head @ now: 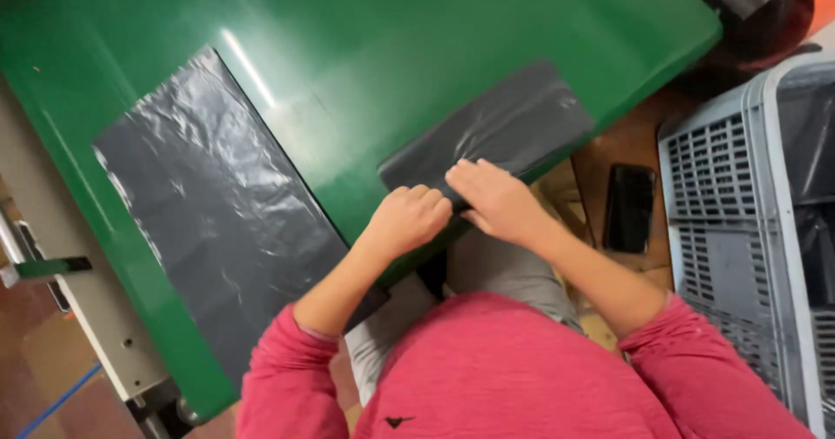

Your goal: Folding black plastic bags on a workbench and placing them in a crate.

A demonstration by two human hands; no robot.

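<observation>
Step in hand: by the look of it, folding or rolling the small dark plastic bag (500, 126) from its near end, at the near edge of the green tabletop (365, 47).
Left hand: the left hand (407, 220) is curled into a loose fist, knuckles up, pressing on the near end of the small bag; whether it pinches the film I cannot tell.
Right hand: the right hand (494, 199) lies flat-fingered over the same end, just beside the left hand and touching it, fingers bent down onto the bag's edge.
Where the bag is: flat on the tabletop, slanting away to the right, its near end under both hands at the table's edge.
Next move calls for: in my judgement, both hands holding the thin film evenly so the fold stays square, since such film slips and creases easily.
Bags on tabletop: two, the small one under the hands and a large grey plastic sheet (213, 204) lying flat, well apart to the left.
Crates: one grey slatted crate (722, 221) at the right, holding dark material.
Phones: one dark phone (630, 207) on the floor beside the crate.
Hands: two, both the person's own, in red sleeves.
</observation>
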